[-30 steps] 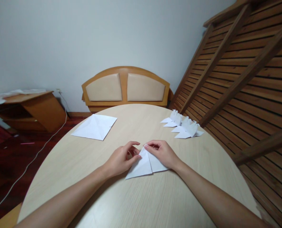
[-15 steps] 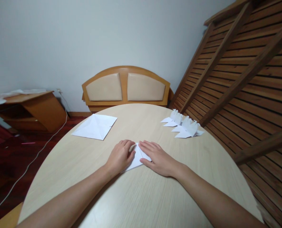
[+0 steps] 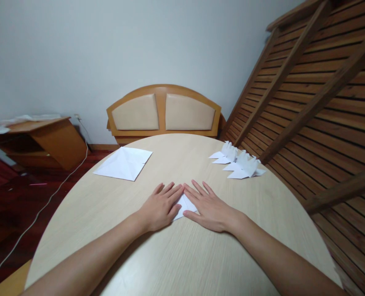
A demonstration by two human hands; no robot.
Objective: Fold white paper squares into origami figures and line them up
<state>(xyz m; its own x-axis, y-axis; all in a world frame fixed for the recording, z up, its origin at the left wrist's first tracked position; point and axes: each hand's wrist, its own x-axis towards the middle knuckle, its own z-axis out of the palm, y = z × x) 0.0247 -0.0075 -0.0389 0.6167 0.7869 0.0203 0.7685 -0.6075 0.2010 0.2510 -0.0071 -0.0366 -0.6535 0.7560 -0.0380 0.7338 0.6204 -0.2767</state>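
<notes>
A folded white sheet of paper (image 3: 184, 206) lies on the round wooden table (image 3: 182, 263) in front of me, largely covered by my hands. My left hand (image 3: 161, 206) rests flat on its left side, fingers stretched out. On the paper's right side my right hand (image 3: 207, 207) lies flat too, its fingers spread. The index fingertips meet near the paper's top point, and a crease line shows between the hands.
At the table's left lies a stack of white paper squares (image 3: 123, 164). Several folded white paper birds (image 3: 244, 164) stand in a row at the right. Beyond are a headboard (image 3: 164, 111), a slatted wooden frame (image 3: 324, 102) and a low desk (image 3: 53, 139).
My left hand has opened from curled fingers to a flat press on the paper. The right hand's fingers have spread, and its index fingertip has come to meet the left one.
</notes>
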